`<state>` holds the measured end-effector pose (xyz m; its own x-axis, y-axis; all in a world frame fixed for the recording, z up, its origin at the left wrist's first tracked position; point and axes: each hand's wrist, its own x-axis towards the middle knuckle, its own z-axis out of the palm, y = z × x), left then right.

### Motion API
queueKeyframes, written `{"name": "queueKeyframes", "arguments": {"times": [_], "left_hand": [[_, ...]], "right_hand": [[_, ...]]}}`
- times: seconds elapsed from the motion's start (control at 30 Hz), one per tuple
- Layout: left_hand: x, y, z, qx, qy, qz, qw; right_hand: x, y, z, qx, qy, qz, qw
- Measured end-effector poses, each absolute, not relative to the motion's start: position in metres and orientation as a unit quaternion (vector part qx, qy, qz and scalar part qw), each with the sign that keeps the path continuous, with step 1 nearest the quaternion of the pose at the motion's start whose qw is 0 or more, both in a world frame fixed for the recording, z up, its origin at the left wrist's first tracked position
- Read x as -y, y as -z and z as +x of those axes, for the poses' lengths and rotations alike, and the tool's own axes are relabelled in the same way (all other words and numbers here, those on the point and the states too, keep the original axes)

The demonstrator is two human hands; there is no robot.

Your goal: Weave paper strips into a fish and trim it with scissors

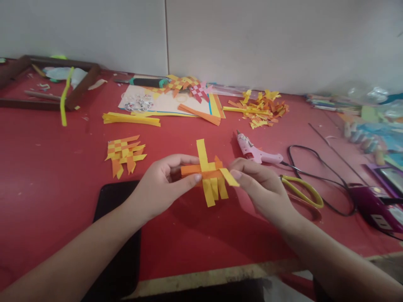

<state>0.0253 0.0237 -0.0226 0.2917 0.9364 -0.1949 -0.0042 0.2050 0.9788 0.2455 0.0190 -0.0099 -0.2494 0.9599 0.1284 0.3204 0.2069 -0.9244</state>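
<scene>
Between my two hands, above the red tabletop, is a partly woven piece of orange and yellow paper strips (209,173). My left hand (171,176) pinches the orange strips at its left end, thumb in front and fingers behind. With thumb and forefinger, my right hand (260,184) grips the end of a yellow paper strip (229,177) at the piece's right side. One yellow strip stands up from the weave, and several hang down. A woven paper fish (121,153) in the same colours lies to the left of my left hand.
A pink glue gun (256,152) with a black cord lies behind my right hand, near yellow-handled scissors (304,191). A black phone-like slab (118,235) is under my left forearm. Behind are yellow strips (130,119), paper scraps (264,109) and a brown frame (85,84).
</scene>
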Motion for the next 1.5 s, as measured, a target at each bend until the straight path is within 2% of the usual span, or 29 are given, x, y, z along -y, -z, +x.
{"name": "queueKeyframes", "arguments": {"times": [0.1,0.33,0.53,0.73,0.97,1.07,1.3,1.5], "left_hand": [[-0.023,0.021,0.026,-0.459,-0.377,0.510,0.622],[-0.023,0.021,0.026,-0.462,-0.387,0.500,0.622],[-0.025,0.022,0.026,-0.460,-0.384,0.494,0.630],[-0.023,0.022,0.026,-0.473,-0.365,0.514,0.615],[-0.021,0.021,0.028,-0.438,-0.303,0.579,0.617],[-0.021,0.019,0.029,-0.434,-0.284,0.597,0.612],[-0.024,0.020,0.027,-0.432,-0.290,0.555,0.649],[-0.024,0.020,0.027,-0.438,-0.304,0.516,0.670]], "right_hand": [[-0.020,0.013,0.248,0.677,-0.433,-0.460,0.378],[-0.019,0.018,0.246,0.602,-0.485,-0.466,0.431],[-0.018,0.023,0.249,0.610,-0.492,-0.479,0.396],[-0.015,0.023,0.254,0.677,-0.353,-0.436,0.477],[-0.014,0.013,0.244,0.746,-0.302,-0.461,0.374],[-0.013,0.012,0.242,0.765,-0.272,-0.441,0.382],[-0.014,0.003,0.240,0.870,-0.094,-0.326,0.359],[-0.012,0.009,0.242,0.895,-0.015,-0.294,0.336]]}}
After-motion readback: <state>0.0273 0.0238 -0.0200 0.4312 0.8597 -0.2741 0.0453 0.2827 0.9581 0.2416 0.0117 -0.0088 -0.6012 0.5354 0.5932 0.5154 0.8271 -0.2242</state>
